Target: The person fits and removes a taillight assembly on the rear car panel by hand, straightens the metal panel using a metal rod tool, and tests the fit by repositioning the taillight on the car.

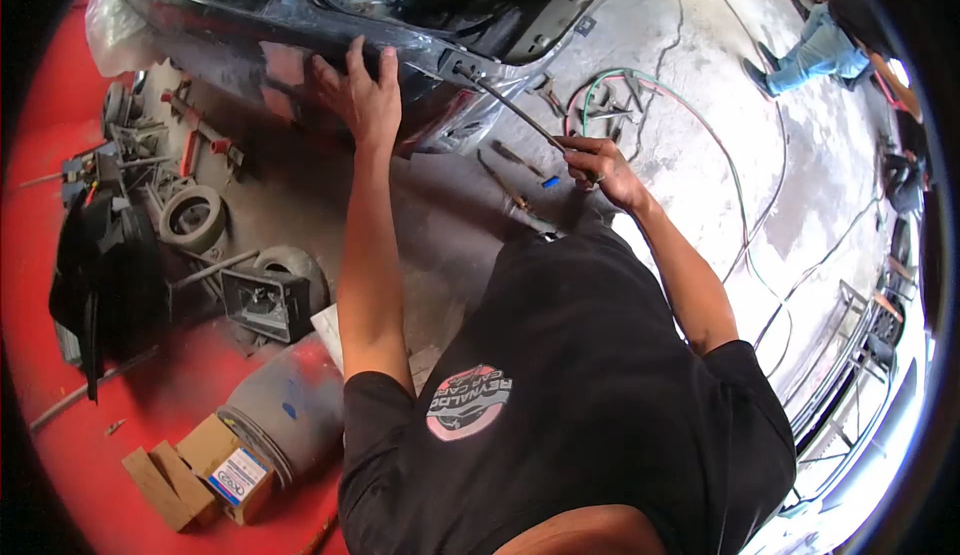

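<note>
Some left fingers (357,59) seemingly against bodywork (230,55)

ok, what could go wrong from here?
1. The rod, its far end at a hole in the car body, could slip and scrape the surrounding metal.
2. If the right hand loses control of it, the rod might hit the left hand, spread at the panel nearby.
3. The hose looped on the floor could trip someone stepping there.
</note>
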Motion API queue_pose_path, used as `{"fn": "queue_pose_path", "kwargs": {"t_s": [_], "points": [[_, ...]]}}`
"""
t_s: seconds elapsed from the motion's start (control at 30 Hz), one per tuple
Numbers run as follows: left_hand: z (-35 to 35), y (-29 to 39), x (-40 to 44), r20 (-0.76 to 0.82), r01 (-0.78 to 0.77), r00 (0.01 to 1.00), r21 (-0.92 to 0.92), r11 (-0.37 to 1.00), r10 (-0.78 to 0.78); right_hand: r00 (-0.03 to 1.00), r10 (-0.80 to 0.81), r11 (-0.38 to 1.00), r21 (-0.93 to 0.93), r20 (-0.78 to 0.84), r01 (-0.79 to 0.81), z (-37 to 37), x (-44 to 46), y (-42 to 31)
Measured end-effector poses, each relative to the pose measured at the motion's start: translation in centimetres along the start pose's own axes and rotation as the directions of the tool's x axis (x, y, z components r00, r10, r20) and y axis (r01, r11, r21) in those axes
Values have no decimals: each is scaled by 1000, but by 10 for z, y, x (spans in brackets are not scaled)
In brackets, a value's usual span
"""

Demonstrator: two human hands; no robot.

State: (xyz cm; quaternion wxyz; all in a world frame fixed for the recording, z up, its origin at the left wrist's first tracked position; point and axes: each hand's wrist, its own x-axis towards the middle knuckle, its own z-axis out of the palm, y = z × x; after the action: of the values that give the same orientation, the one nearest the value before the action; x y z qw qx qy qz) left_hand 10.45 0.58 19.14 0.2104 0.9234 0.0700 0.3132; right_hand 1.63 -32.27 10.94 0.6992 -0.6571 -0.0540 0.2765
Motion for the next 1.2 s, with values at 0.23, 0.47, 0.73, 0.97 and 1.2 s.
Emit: {"fn": "queue_pose_path", "kwargs": {"t_s": [0.23, 0.47, 0.73, 0.97, 1.2], "points": [[27, 59, -113, 253, 125, 967, -390, 912, -25, 966, 145, 820, 520, 216, -239, -22, 15, 18], [70, 104, -138, 701, 797, 601, -490, 352, -384, 900, 64, 538, 745, 431, -394, -35, 31, 53], [93, 112, -141, 587, 765, 641, -539, 351, -494, 866, 88, 459, 751, 493, -475, -41, 46, 83], [80, 122, -132, 518, 737, 667, -566, 370, -535, 852, 106, 498, 714, 513, -492, -31, 37, 55], [67, 142, -125, 514, 730, 678, -559, 394, -526, 942, 220, 797, 511, 253, -323, -32, 23, 0]]}}
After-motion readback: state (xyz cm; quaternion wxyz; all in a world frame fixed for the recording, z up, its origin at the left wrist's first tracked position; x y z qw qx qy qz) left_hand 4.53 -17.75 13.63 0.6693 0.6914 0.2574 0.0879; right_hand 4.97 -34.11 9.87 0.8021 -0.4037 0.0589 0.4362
